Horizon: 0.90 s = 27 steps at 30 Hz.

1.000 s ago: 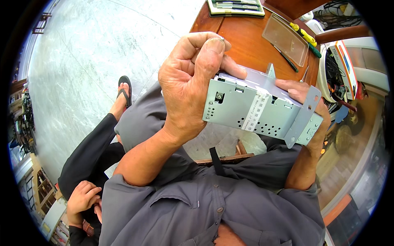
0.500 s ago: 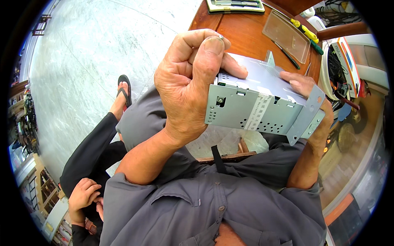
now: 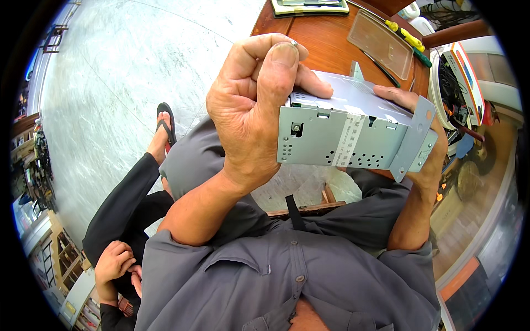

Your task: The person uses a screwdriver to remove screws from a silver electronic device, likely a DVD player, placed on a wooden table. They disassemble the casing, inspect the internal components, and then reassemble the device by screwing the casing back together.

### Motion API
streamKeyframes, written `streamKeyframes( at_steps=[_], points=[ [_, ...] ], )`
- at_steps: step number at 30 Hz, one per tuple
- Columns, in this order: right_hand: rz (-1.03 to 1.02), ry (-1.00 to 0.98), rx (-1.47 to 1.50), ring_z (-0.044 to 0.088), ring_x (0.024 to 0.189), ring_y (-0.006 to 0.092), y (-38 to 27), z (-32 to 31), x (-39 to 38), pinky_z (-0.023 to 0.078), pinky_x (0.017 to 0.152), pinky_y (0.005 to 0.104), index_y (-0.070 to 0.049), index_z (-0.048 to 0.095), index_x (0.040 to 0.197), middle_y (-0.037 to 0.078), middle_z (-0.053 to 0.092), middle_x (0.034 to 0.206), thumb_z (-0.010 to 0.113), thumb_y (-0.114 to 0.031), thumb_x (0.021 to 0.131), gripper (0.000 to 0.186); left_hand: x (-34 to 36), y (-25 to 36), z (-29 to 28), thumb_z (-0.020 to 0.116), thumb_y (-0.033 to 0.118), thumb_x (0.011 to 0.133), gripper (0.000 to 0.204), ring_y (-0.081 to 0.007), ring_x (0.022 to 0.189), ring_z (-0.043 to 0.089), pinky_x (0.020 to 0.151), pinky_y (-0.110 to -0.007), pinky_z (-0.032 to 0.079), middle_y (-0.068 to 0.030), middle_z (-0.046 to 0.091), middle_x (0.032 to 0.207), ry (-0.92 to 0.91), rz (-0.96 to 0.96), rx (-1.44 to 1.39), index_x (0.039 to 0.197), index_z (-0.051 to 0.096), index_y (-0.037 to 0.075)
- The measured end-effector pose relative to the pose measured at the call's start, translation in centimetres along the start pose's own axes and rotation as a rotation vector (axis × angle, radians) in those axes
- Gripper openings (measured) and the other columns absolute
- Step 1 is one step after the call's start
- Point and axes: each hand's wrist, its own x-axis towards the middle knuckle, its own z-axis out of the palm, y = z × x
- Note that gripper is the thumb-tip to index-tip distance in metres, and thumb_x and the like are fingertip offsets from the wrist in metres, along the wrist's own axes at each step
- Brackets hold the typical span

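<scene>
A silver metal box (image 3: 317,135), which looks like a drive or power-supply casing, is held up in front of my chest. It has punched holes, a printed label strip (image 3: 349,140) across its side and a bent mounting bracket (image 3: 414,138) at its right end. My right hand (image 3: 411,105) grips that bracket end, fingers over the top. At the left end, my left hand (image 3: 256,94) pinches a tiny silvery screw (image 3: 294,43) between thumb and forefinger, while another finger lies on the box's top. A screw head (image 3: 296,128) sits in a cutout in the side.
Behind the box, a wooden table (image 3: 317,47) carries a clear plastic tray (image 3: 381,44), yellow-handled screwdrivers (image 3: 406,36), a thin dark-handled tool (image 3: 382,69) and a tool case (image 3: 309,6). Cables (image 3: 452,83) fill a container at right. Another person's hand (image 3: 115,261) rests at lower left.
The box has tilted slightly, with its bracket end raised. Both hands keep their hold, and the view has shifted a little.
</scene>
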Motion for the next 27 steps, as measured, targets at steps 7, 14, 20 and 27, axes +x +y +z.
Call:
streamKeyframes(
  at_steps=[7, 14, 20, 27],
  points=[
    [0.053, -0.004, 0.079, 0.066, 0.121, 0.0318, 0.1, -0.1, -0.1, 0.052, 0.105, 0.0414, 0.001, 0.056, 0.136, 0.018, 0.069, 0.129, 0.101, -0.025, 0.055, 0.096, 0.2, 0.3, 0.4, 0.053, 0.013, 0.108, 0.018, -0.0125, 0.075, 0.071, 0.078, -0.025, 0.056, -0.0131, 0.076, 0.08, -0.016, -0.006, 0.017, 0.114, 0.061, -0.002],
    [0.06, 0.03, 0.142, 0.065, 0.122, 0.0327, 0.4, 0.0, -0.1, 0.053, 0.103, 0.043, 0.002, 0.055, 0.136, 0.021, 0.068, 0.129, 0.102, -0.022, 0.052, 0.099, 0.3, 0.5, 1.0, 0.055, 0.017, 0.108, 0.021, -0.009, 0.071, 0.068, 0.071, -0.02, 0.053, -0.0137, 0.076, 0.08, -0.002, -0.006, 0.006, 0.116, 0.061, -0.002],
    [0.062, 0.038, 0.178, 0.067, 0.12, 0.0316, 0.9, -0.1, 0.0, 0.056, 0.101, 0.0427, 0.003, 0.052, 0.139, 0.023, 0.065, 0.131, 0.099, -0.013, 0.057, 0.095, 0.5, 0.4, 1.5, 0.056, 0.021, 0.108, 0.023, -0.0088, 0.066, 0.068, 0.062, -0.02, 0.053, -0.0136, 0.076, 0.08, 0.0, -0.029, -0.038, 0.116, 0.062, 0.0],
    [0.051, 0.034, 0.213, 0.066, 0.121, 0.0314, 0.6, 0.1, 0.3, 0.058, 0.101, 0.0421, 0.002, 0.05, 0.141, 0.024, 0.064, 0.133, 0.094, -0.008, 0.066, 0.087, 0.7, 0.3, 1.8, 0.056, 0.023, 0.108, 0.023, -0.0093, 0.064, 0.069, 0.059, -0.021, 0.054, -0.0132, 0.076, 0.08, -0.005, -0.036, -0.079, 0.113, 0.063, 0.001]
  ],
)
